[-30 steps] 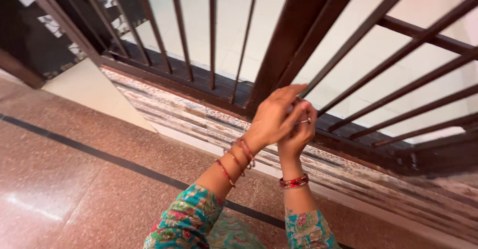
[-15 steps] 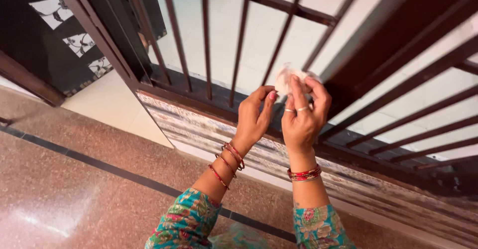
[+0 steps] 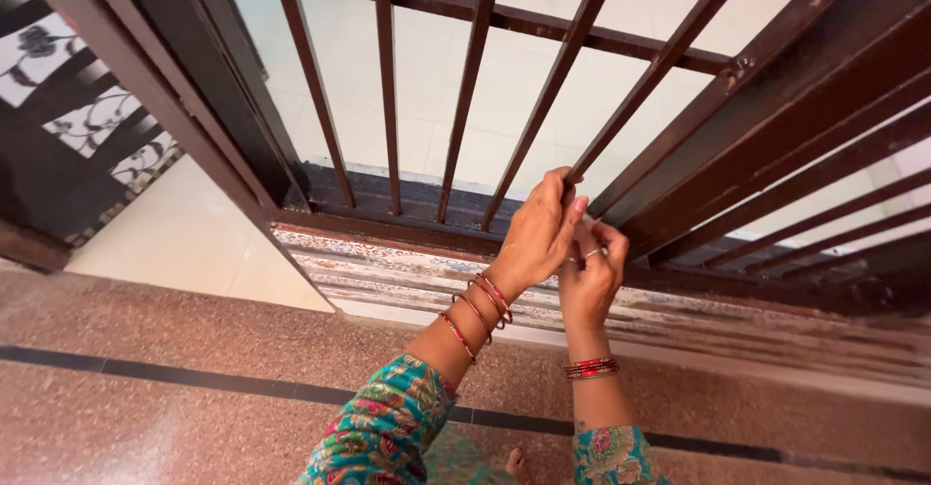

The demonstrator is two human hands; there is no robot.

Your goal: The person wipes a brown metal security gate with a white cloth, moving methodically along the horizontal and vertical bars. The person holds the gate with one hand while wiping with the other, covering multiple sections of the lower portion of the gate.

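My left hand [image 3: 536,235] and my right hand [image 3: 590,276] are pressed together at the foot of a slanted dark brown bar [image 3: 635,97] of a metal gate. The left fingers are bunched and lie over the right hand's fingertips, touching the bar. The right fingers, with rings on them, curl up under the left hand. The small white wad seen earlier is hidden between the hands. Both wrists carry red bangles, and the sleeves are teal with a flower print.
The gate's bottom rail [image 3: 388,225] runs just above a worn patterned threshold [image 3: 388,272]. A thick gate post [image 3: 776,126] slants up at the right. Speckled reddish floor with a dark stripe [image 3: 194,380] lies near me. Pale tiles [image 3: 184,242] show beyond the gate.
The hands were apart, with the right hand holding up a white wad. They have now come together lower on the bar and the wad is covered. The view has tilted upward.
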